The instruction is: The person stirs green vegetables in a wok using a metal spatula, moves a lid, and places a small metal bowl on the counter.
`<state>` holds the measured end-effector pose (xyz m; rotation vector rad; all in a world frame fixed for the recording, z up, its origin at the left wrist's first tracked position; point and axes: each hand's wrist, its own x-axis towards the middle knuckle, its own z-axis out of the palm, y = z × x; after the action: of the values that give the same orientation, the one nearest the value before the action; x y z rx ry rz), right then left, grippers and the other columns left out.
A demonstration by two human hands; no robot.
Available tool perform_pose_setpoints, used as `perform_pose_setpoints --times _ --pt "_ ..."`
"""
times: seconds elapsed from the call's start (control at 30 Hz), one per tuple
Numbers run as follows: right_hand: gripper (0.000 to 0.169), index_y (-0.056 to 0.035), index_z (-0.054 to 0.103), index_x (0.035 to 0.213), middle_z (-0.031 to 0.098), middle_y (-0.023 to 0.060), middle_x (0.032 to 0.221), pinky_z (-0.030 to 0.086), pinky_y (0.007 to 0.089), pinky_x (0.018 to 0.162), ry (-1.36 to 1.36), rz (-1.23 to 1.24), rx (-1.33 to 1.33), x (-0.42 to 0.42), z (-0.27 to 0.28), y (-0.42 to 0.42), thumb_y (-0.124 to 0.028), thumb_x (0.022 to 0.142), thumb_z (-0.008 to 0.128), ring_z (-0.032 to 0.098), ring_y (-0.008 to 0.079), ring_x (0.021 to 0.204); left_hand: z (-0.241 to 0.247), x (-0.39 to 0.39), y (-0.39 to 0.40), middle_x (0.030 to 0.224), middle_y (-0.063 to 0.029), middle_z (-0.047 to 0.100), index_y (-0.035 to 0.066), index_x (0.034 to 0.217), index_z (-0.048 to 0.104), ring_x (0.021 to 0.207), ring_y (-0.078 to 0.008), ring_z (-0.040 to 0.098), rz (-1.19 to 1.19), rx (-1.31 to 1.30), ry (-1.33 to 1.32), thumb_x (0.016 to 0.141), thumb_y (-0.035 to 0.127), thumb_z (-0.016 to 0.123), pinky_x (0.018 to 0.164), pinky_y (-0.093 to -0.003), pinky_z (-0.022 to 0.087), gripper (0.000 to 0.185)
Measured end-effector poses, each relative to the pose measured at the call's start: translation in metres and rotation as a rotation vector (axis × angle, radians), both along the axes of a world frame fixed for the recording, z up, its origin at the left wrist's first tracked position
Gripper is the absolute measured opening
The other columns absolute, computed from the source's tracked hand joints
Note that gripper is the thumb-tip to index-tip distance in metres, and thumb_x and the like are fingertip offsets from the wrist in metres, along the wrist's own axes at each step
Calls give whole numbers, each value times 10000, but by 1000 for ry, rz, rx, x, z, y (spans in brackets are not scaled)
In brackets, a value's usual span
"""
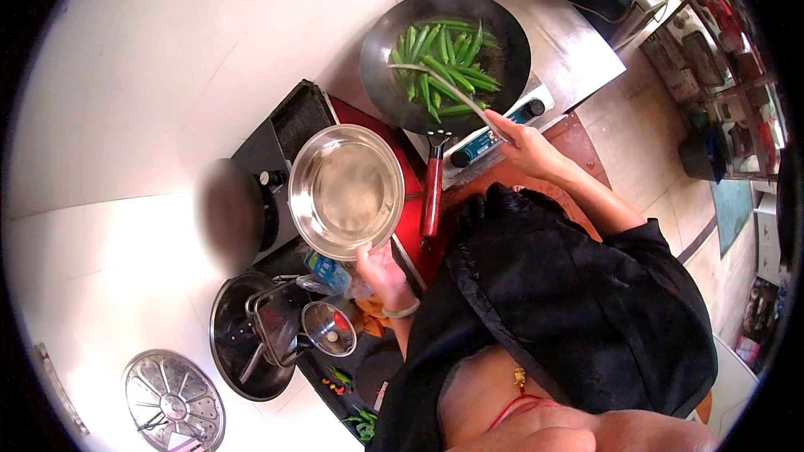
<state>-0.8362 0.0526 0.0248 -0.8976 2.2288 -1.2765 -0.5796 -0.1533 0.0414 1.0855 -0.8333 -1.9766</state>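
Note:
My right hand (526, 149) grips the handle of a metal cooking utensil (461, 95), whose far end lies among green okra pods (440, 59) in a dark wok (510, 37). The wok has a red-and-black handle (431, 198) and rests over a cooker with knobs (487, 145). With its fingers at the near rim, my left hand (381, 271) holds a shiny steel basin (347, 191) to the left of the wok handle. A little clear liquid seems to lie in the basin. My left thumb and fingers are partly hidden by the rim.
Below left of the basin are a dark pan (229, 336), a glass lid (329, 328) and a blue plastic packet (328, 271). Green and red peppers (341, 376) lie on the dark counter. A steel steamer plate (174, 407) is at the lower left. Shelves (732, 94) stand at right.

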Motion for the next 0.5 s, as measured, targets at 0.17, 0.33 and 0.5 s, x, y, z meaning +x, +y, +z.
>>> perform_pose_setpoints --times 0.17,0.33,0.5 --pt "628 -74 345 1389 584 310 1017 449 421 859 74 -110 49 -16 2 19 -22 776 468 581 401 1007 -11 0 -1 1021 -133 629 -47 1047 553 950 -211 599 27 -15 -7 823 150 525 868 -326 459 299" --pt "650 -104 331 1398 600 288 933 465 444 787 191 -75 111 -31 18 17 -41 769 480 596 414 902 -10 -3 6 1017 -133 626 -55 1037 560 953 -213 602 52 -3 -26 821 140 531 874 -331 456 292" --pt "645 -133 332 1404 586 279 927 468 447 792 278 30 292 -50 5 1 -39 779 457 591 419 853 -1 -13 13 996 -132 630 -53 1010 566 932 -207 607 95 -14 -19 816 133 524 864 -330 458 272"
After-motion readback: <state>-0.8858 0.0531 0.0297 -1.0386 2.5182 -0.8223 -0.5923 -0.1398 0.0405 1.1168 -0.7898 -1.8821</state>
